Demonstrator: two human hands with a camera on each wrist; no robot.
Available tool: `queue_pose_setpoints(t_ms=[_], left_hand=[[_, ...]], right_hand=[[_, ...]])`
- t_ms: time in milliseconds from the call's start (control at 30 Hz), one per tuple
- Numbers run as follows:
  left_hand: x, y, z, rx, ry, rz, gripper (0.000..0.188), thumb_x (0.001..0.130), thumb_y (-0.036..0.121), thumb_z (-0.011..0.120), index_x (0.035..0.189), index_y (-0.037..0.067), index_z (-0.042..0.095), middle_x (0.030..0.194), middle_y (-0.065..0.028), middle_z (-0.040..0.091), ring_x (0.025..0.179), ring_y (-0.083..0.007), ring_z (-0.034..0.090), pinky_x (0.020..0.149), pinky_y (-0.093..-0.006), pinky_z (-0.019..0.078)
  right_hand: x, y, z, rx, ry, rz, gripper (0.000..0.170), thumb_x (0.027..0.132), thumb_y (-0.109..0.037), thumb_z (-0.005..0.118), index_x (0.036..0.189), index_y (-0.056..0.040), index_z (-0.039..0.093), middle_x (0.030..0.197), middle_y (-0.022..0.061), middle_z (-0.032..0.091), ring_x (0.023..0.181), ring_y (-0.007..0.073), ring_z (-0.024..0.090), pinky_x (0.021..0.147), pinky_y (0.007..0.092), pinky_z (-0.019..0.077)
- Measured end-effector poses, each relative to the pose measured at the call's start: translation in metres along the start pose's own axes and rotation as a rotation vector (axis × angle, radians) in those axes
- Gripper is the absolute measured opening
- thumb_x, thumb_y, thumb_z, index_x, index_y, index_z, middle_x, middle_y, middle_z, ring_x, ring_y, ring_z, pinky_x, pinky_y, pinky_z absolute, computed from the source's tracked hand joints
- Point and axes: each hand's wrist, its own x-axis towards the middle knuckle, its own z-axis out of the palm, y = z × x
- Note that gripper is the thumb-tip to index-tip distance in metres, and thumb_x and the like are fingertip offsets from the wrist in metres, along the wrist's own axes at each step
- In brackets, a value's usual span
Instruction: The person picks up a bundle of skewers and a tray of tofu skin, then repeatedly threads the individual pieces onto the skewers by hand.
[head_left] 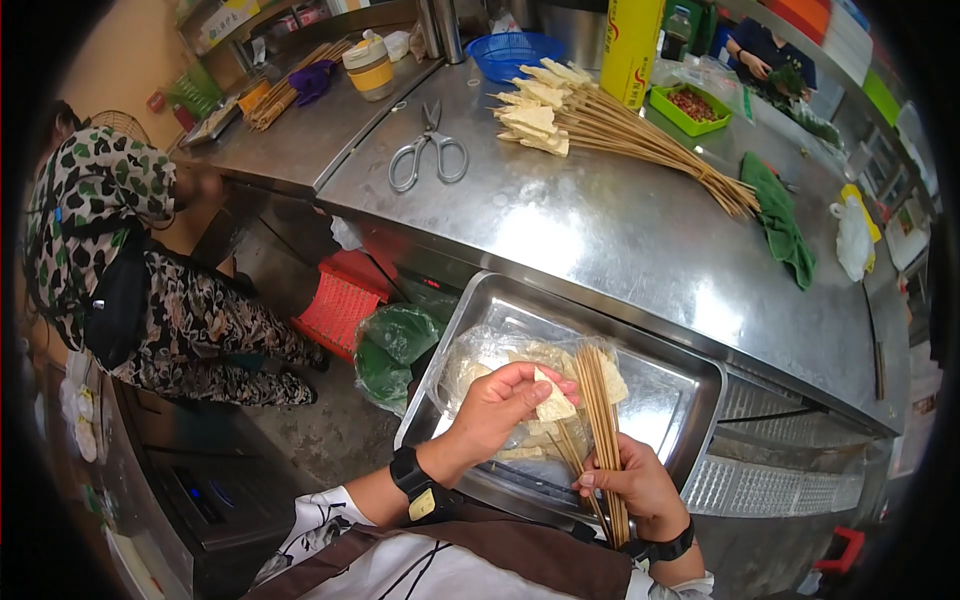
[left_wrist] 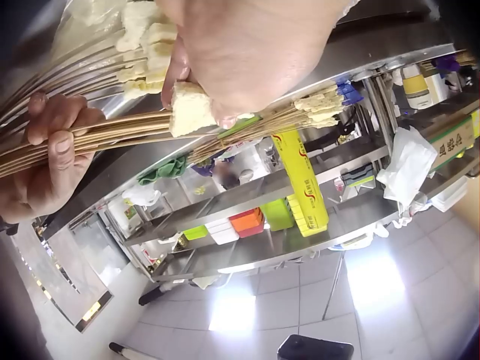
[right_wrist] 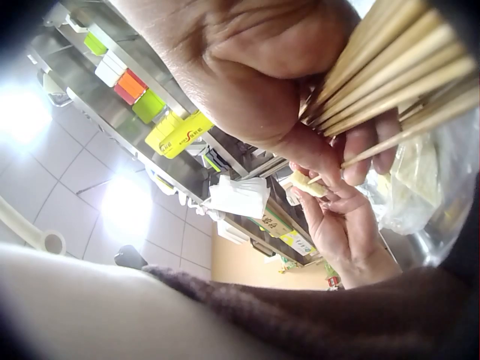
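My left hand (head_left: pixel 497 405) pinches a pale, wedge-shaped food piece (head_left: pixel 556 400) between thumb and fingers, above a metal tray (head_left: pixel 686 420). My right hand (head_left: pixel 640 482) grips a bundle of bare wooden sticks (head_left: pixel 600 410), fingers curled round it. Thin sticks slant from the right hand up to the food piece; in the right wrist view one stick's tip meets the piece (right_wrist: pixel 309 184). More pale pieces (head_left: pixel 545 355) lie in a clear plastic bag in the tray. In the left wrist view the held piece (left_wrist: pixel 192 109) is at the ends of sticks.
Behind the tray is a metal counter (head_left: pixel 450 225) with scissors (head_left: pixel 430 150), a pile of loaded skewers (head_left: pixel 640 135), a blue basket (head_left: pixel 512 55), a green tray (head_left: pixel 690 108) and a green cloth (head_left: pixel 775 215). One person (head_left: pixel 130 250) stands at left, another (head_left: pixel 770 60) at the far right.
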Motion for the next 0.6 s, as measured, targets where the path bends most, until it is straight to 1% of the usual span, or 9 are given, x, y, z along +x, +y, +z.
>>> queue_pose_setpoints(t_ms=[167,233,367,433,467,533,567,600], left_hand=[[-0.003,0.004,0.007,0.006,-0.009,-0.016,0.018,0.095,0.012,0.049,0.109,0.002,0.055,0.111,-0.0127,0.062,0.101,-0.0184,0.061,0.079,-0.0268,0.0496],[-0.003,0.0,0.008,0.008,0.0,-0.036,0.019,0.095,0.012,0.049,0.109,0.002,0.054,0.111,-0.0127,0.062,0.1,-0.0187,0.062,0.077,-0.0252,0.0491],[-0.004,-0.008,0.007,-0.007,-0.025,-0.032,0.019,0.095,0.012,0.048,0.109,0.001,0.054,0.11,-0.0125,0.062,0.1,-0.0195,0.062,0.077,-0.0251,0.0493],[-0.005,-0.009,0.006,-0.026,-0.06,-0.047,0.022,0.096,0.013,0.048,0.112,-0.001,0.053,0.11,-0.011,0.062,0.102,-0.0172,0.06,0.087,-0.0299,0.0492],[-0.005,-0.009,0.006,-0.026,-0.06,-0.045,0.022,0.096,0.013,0.048,0.112,-0.001,0.053,0.11,-0.011,0.062,0.102,-0.0172,0.06,0.087,-0.0299,0.0492],[-0.004,-0.007,0.007,-0.024,-0.023,-0.069,0.02,0.095,0.013,0.049,0.111,0.001,0.054,0.109,-0.0115,0.063,0.1,-0.0182,0.062,0.077,-0.0254,0.0498],[-0.004,-0.005,0.007,-0.023,-0.02,-0.065,0.02,0.095,0.013,0.049,0.111,0.001,0.054,0.109,-0.0115,0.063,0.1,-0.0182,0.062,0.077,-0.0254,0.0498],[-0.004,-0.003,0.006,0.03,0.014,-0.099,0.021,0.094,0.014,0.051,0.111,0.001,0.054,0.107,-0.0109,0.063,0.098,-0.0161,0.062,0.076,-0.0254,0.0499]], right_hand=[[0.001,0.002,-0.002,-0.006,-0.005,0.002,0.024,0.076,0.005,0.067,0.095,0.0007,0.054,0.075,0.0055,0.058,0.065,0.017,0.062,0.075,0.0355,0.0539],[0.0,0.002,-0.002,0.03,-0.02,-0.016,0.02,0.079,0.004,0.066,0.095,0.0017,0.055,0.076,0.0054,0.06,0.068,0.0132,0.062,0.064,0.0242,0.0507],[0.0,0.0,-0.001,0.026,-0.022,-0.023,0.02,0.079,0.004,0.066,0.095,0.0016,0.055,0.077,0.0055,0.06,0.068,0.0132,0.061,0.064,0.0242,0.0507],[0.0,0.002,-0.002,0.015,-0.006,-0.009,0.025,0.075,0.007,0.066,0.097,0.0014,0.054,0.078,0.0068,0.059,0.065,0.0174,0.063,0.073,0.0357,0.0543],[0.0,0.002,-0.002,0.013,-0.008,-0.01,0.025,0.075,0.007,0.066,0.097,0.0014,0.054,0.078,0.0068,0.059,0.065,0.0174,0.063,0.073,0.0357,0.0543],[-0.002,0.002,-0.001,0.039,0.019,-0.022,0.025,0.075,0.004,0.067,0.097,0.0019,0.055,0.08,0.0068,0.06,0.069,0.0169,0.063,0.072,0.0337,0.0535],[-0.003,0.001,0.0,0.037,0.014,-0.022,0.025,0.075,0.004,0.067,0.097,0.0019,0.055,0.08,0.0068,0.06,0.069,0.0169,0.063,0.072,0.0337,0.0535],[-0.004,0.0,0.001,0.041,0.031,-0.045,0.025,0.075,0.003,0.067,0.097,0.0019,0.056,0.081,0.0066,0.06,0.07,0.0163,0.062,0.071,0.032,0.0527]])
